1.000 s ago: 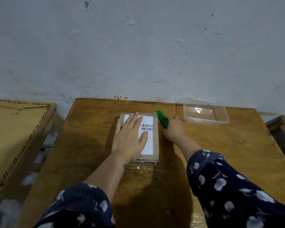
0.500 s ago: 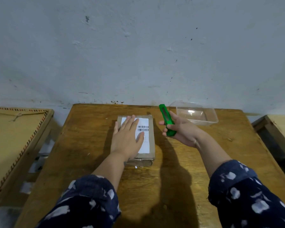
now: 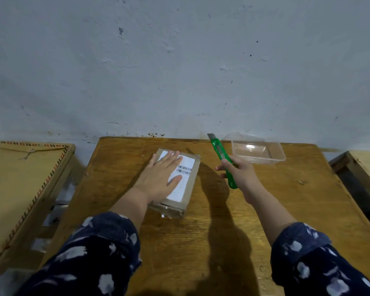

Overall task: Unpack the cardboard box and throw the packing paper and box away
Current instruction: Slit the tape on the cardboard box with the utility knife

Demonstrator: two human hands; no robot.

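Cardboard box: sealed, lying flat on the wooden bench, left of centre, white label with barcodes facing up.

My left hand: fingers straight and spread, palm pressed flat on the box top, covering part of the label.

My right hand: raised above the bench to the right of the box, apart from it, fingers curled round a green box cutter.

Box cutter: held tilted, short grey blade out at the far end, pointing away from me toward the wall.

Clear plastic tray: on the bench at the far right corner, just beyond my right hand.

Sleeves: dark blue with white print, pushed up both forearms.

Second wooden surface: left of the bench, with a patterned border.
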